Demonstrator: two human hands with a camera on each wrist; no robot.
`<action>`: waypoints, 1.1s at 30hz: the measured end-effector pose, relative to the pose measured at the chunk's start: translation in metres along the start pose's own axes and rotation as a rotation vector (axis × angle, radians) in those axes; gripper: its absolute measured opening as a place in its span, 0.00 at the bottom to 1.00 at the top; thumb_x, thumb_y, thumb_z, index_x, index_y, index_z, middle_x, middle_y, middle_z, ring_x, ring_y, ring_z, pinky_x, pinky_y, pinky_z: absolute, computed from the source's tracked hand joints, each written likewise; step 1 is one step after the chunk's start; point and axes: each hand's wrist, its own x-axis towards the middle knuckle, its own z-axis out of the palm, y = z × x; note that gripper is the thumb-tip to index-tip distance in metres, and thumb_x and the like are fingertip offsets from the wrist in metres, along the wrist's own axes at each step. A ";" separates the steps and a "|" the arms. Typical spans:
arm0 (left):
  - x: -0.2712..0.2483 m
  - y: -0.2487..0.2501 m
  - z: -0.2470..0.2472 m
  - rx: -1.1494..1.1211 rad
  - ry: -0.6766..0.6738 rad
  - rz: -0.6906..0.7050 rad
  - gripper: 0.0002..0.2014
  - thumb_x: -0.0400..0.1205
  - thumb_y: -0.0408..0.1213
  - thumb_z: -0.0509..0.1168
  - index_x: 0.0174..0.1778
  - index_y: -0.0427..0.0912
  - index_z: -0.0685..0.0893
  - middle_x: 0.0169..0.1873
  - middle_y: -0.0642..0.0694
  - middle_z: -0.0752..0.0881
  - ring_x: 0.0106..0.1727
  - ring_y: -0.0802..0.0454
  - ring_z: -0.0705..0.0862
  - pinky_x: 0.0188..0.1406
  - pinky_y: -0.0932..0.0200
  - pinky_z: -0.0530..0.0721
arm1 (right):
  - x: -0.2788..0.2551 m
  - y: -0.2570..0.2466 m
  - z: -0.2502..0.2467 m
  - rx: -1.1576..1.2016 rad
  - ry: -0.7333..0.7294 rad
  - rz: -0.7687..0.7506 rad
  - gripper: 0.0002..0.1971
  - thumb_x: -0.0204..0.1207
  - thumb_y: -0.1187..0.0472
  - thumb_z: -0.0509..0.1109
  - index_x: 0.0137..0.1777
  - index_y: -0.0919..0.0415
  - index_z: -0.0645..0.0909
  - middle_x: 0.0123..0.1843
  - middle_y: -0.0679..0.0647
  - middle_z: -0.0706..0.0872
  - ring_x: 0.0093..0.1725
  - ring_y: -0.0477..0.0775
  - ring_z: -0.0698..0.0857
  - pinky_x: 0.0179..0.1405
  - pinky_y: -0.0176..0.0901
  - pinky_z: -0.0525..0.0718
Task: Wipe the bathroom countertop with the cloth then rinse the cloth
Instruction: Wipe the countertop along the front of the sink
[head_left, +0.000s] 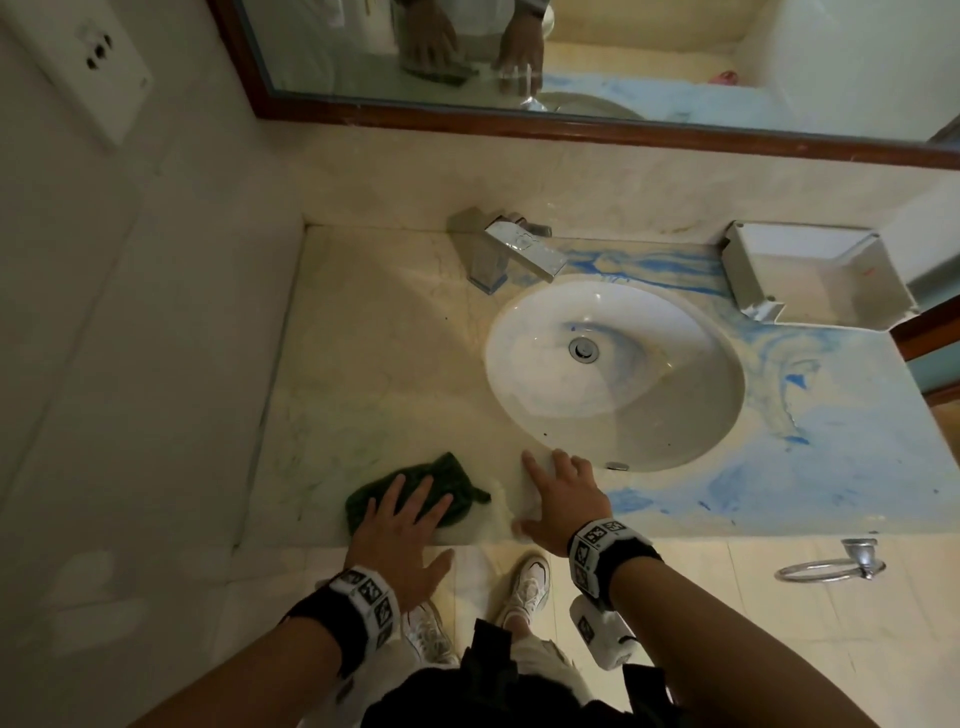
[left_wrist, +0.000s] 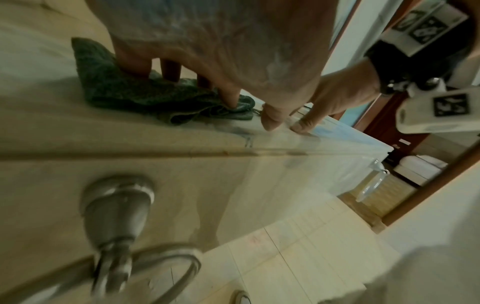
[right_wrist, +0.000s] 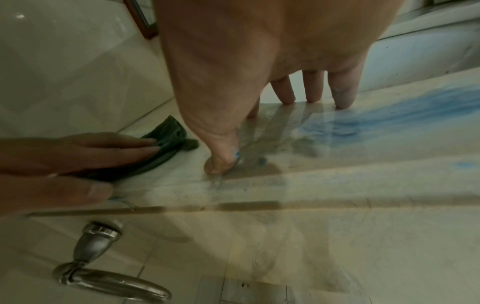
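Note:
A dark green cloth (head_left: 441, 480) (left_wrist: 124, 90) (right_wrist: 166, 142) lies crumpled on the cream countertop (head_left: 363, 364) near its front edge, left of the white sink basin (head_left: 613, 374). My left hand (head_left: 400, 514) presses flat on the cloth with straight, spread fingers. My right hand (head_left: 561, 493) rests flat on the bare countertop (right_wrist: 285, 185) just right of the cloth, at the basin's front rim, holding nothing. Blue smears (head_left: 831, 441) (right_wrist: 376, 119) cover the countertop right of the basin and behind it.
A chrome faucet (head_left: 514, 249) stands behind the basin. A white open tray (head_left: 815, 280) sits at the back right. A framed mirror (head_left: 571, 67) runs along the wall. A chrome towel ring (head_left: 831, 566) hangs below the front edge. A wall bounds the counter's left side.

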 end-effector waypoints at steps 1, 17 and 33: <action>0.009 0.002 -0.004 0.004 0.012 -0.014 0.37 0.80 0.68 0.48 0.85 0.62 0.46 0.86 0.53 0.44 0.85 0.40 0.42 0.82 0.35 0.50 | 0.000 0.000 0.000 0.000 0.001 0.001 0.52 0.68 0.32 0.71 0.84 0.38 0.41 0.84 0.54 0.50 0.82 0.64 0.51 0.76 0.59 0.67; -0.011 0.005 0.012 -0.029 0.020 0.035 0.36 0.80 0.69 0.45 0.85 0.62 0.48 0.86 0.54 0.42 0.86 0.43 0.41 0.81 0.36 0.45 | 0.005 -0.003 0.002 0.027 -0.005 0.004 0.52 0.67 0.34 0.72 0.84 0.41 0.43 0.82 0.56 0.52 0.80 0.67 0.53 0.78 0.62 0.64; -0.001 -0.001 0.011 0.001 0.011 -0.035 0.42 0.74 0.74 0.35 0.85 0.61 0.46 0.86 0.52 0.42 0.85 0.39 0.39 0.81 0.31 0.44 | 0.009 -0.006 -0.004 -0.003 -0.010 -0.001 0.54 0.61 0.33 0.75 0.84 0.44 0.50 0.75 0.57 0.59 0.73 0.67 0.61 0.72 0.63 0.70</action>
